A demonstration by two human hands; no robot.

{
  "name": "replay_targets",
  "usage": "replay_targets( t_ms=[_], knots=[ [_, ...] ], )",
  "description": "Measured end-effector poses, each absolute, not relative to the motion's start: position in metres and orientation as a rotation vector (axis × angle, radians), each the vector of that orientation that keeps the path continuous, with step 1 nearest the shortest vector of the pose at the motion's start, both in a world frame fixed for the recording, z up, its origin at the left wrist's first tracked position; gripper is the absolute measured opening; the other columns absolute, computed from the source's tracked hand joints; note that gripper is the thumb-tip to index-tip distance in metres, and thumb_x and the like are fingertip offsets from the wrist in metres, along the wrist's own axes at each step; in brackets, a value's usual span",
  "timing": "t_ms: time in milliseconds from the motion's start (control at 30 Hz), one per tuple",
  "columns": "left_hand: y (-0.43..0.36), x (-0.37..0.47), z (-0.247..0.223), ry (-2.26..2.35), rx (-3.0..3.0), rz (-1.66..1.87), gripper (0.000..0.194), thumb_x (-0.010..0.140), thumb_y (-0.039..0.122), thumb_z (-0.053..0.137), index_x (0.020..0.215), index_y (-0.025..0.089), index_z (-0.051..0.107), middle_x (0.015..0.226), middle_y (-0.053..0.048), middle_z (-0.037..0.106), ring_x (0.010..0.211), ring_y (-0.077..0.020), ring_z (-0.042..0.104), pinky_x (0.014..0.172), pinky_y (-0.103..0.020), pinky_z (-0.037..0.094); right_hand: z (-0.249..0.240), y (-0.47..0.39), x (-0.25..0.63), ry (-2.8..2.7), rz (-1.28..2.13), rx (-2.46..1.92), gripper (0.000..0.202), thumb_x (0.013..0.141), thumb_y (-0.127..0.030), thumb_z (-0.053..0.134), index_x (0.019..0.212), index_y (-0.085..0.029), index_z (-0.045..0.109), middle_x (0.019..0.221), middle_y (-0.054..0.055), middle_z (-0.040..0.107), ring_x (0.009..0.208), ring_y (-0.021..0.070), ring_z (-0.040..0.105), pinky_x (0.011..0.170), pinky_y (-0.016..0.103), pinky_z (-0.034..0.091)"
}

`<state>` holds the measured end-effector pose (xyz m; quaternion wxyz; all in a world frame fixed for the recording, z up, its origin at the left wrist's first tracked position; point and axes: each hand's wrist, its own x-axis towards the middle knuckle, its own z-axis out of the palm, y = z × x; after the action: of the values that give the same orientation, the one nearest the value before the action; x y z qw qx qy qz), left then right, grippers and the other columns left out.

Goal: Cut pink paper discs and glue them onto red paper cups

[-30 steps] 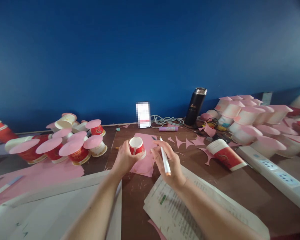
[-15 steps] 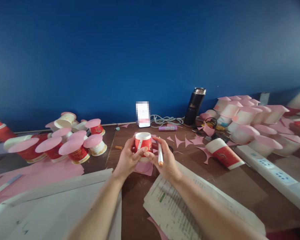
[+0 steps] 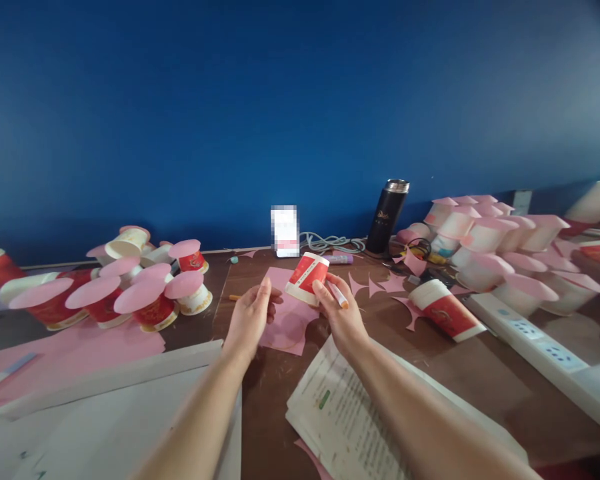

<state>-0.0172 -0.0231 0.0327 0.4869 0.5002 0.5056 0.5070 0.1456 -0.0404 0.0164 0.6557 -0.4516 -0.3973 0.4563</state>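
Observation:
My right hand (image 3: 344,313) grips a red and white paper cup (image 3: 307,275), which is tilted over to one side. A white marker with an orange end (image 3: 337,295) is tucked in the same hand. To the left of the cup, my left hand (image 3: 253,313) is off it, thumb raised and fingers loosely bent, with nothing seen in them. Below the cup and between the hands lies a pink paper sheet (image 3: 285,330) on the brown table (image 3: 265,393).
On the left stand several cups topped with pink discs (image 3: 140,295). More pink-topped cups (image 3: 490,233) are piled at right, near a black flask (image 3: 387,217), a cup stack (image 3: 447,310) and a power strip (image 3: 540,353). A phone (image 3: 285,231) leans at the wall; printed papers (image 3: 345,407) lie in front.
My left hand has let go of the cup and moved a little left. My right hand has tipped the cup over and shifted it slightly right. More of the pink sheet now shows.

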Motion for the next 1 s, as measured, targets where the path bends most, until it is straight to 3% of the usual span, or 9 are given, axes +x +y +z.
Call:
replay_targets(
  t_ms=[100, 300, 467, 733, 1000],
  knots=[
    [-0.028, -0.009, 0.034, 1.026, 0.946, 1.083, 0.048, 0.076, 0.058, 0.059, 0.079, 0.011, 0.066, 0.072, -0.006, 0.064, 0.054, -0.0077, 0.049, 0.045, -0.018, 0.037, 0.016, -0.041, 0.145, -0.927, 1.001, -1.011, 0.049, 0.077, -0.046, 0.065, 0.117, -0.019, 0.053, 0.105, 0.008, 0.066, 0.093, 0.0218, 0.064, 0.077, 0.033, 0.052],
    [-0.038, 0.008, 0.038, 0.665, 0.488, 1.008, 0.031, 0.078, 0.041, 0.067, 0.093, 0.013, 0.066, 0.073, -0.003, 0.062, 0.059, -0.0064, 0.054, 0.054, -0.017, 0.048, 0.017, -0.044, 0.143, -1.019, 0.931, -1.034, 0.043, 0.080, -0.044, 0.062, 0.115, -0.021, 0.054, 0.107, 0.007, 0.066, 0.097, 0.0224, 0.063, 0.079, 0.033, 0.052],
    [-0.041, 0.014, 0.033, 0.559, 0.377, 1.065, 0.020, 0.077, 0.026, 0.070, 0.091, 0.013, 0.065, 0.076, -0.003, 0.063, 0.063, -0.0077, 0.057, 0.060, -0.019, 0.053, 0.017, -0.043, 0.141, -0.993, 0.940, -1.078, 0.043, 0.078, -0.045, 0.064, 0.113, -0.020, 0.055, 0.098, 0.006, 0.068, 0.088, 0.0220, 0.067, 0.076, 0.034, 0.054],
    [-0.040, 0.017, 0.027, 0.665, 0.403, 1.094, 0.010, 0.073, 0.010, 0.069, 0.082, 0.011, 0.066, 0.070, -0.002, 0.063, 0.062, -0.0075, 0.061, 0.063, -0.017, 0.054, 0.006, -0.038, 0.144, -0.971, 0.942, -1.187, 0.049, 0.078, -0.051, 0.062, 0.116, -0.021, 0.053, 0.097, 0.005, 0.068, 0.081, 0.0202, 0.066, 0.071, 0.033, 0.054],
    [-0.034, 0.014, 0.025, 0.772, 0.360, 1.226, 0.004, 0.078, 0.008, 0.062, 0.079, 0.010, 0.065, 0.070, -0.004, 0.063, 0.061, -0.0074, 0.060, 0.062, -0.017, 0.055, 0.009, -0.046, 0.146, -1.086, 0.669, -1.257, 0.050, 0.088, -0.050, 0.048, 0.129, -0.022, 0.052, 0.112, 0.009, 0.065, 0.099, 0.0234, 0.061, 0.082, 0.037, 0.051]
  ],
)
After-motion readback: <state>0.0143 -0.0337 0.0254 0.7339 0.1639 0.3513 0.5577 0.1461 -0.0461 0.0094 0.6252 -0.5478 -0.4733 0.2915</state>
